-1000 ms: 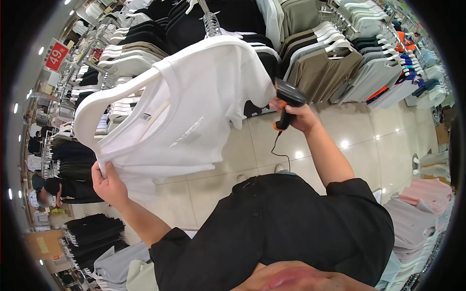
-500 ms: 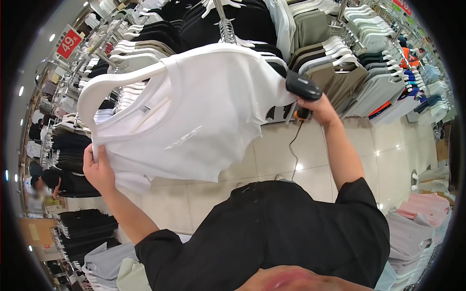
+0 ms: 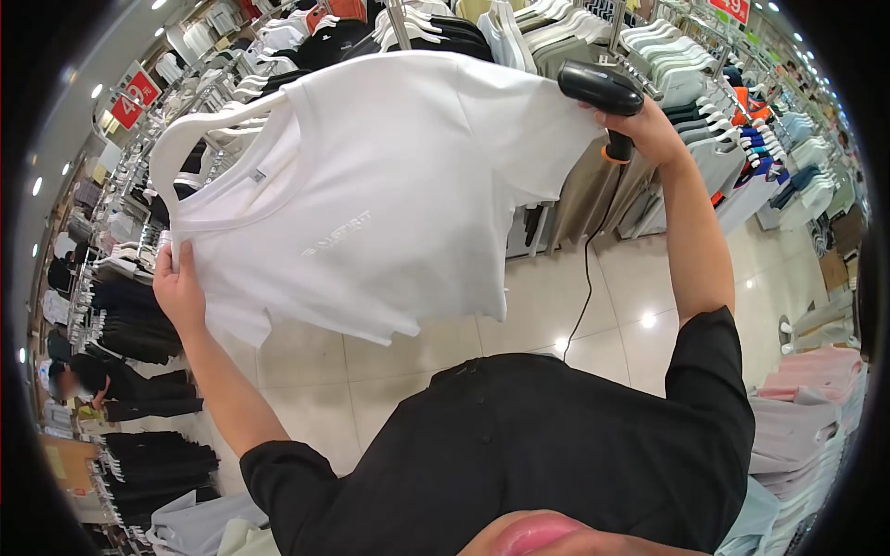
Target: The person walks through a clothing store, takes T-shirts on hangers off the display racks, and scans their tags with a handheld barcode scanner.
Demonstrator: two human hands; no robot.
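A white T-shirt (image 3: pixel 399 176) with pale lettering on its chest hangs spread out in front of me on a white hanger (image 3: pixel 218 122). My left hand (image 3: pixel 181 295) is closed on the shirt's shoulder near the collar and the hanger's end. On the other side, my right hand (image 3: pixel 654 132) grips a black handheld barcode scanner (image 3: pixel 601 88) with an orange ring low on its handle. The shirt's sleeve is stretched out to the fingers of that hand, which the scanner partly hides. A dark cable (image 3: pixel 588 278) runs down from the scanner.
Racks of hanging clothes stand ahead and on both sides, with black shirts (image 3: pixel 445 42) behind the T-shirt and pink garments (image 3: pixel 816 375) at lower right. A red price sign (image 3: pixel 135 100) stands at upper left. Another person (image 3: pixel 139 389) is at far left. Below lies a tiled floor (image 3: pixel 399 389).
My right hand has moved up and to the right with the scanner, and the sleeve now stretches out flat. The T-shirt has spread wider and risen slightly. My left hand has shifted slightly left.
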